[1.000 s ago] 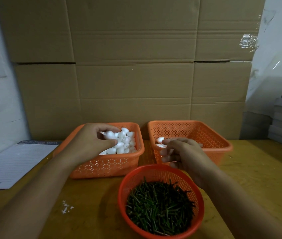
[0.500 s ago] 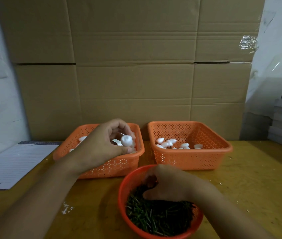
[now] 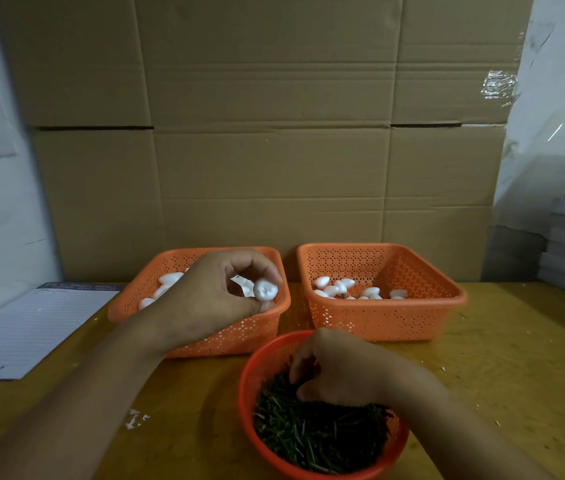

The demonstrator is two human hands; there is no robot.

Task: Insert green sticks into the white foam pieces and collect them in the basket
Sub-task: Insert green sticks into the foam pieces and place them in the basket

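Head view: at frame centre-left the left hand (image 3: 212, 299) pinches a white foam piece (image 3: 265, 290) above the left orange basket (image 3: 239, 337), which holds more foam pieces. Lower centre, the right hand (image 3: 336, 370) curls its fingers into the green sticks (image 3: 315, 438) in the round red basket (image 3: 250, 372); whether it grips one I cannot tell. A lined notepad (image 3: 28, 330) lies at left. The right orange basket (image 3: 385, 320) holds finished foam pieces (image 3: 347, 289).

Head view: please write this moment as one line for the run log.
left hand: pinches foam piece over left basket | right hand: fingers among green sticks in round basket | stick: not yet inserted
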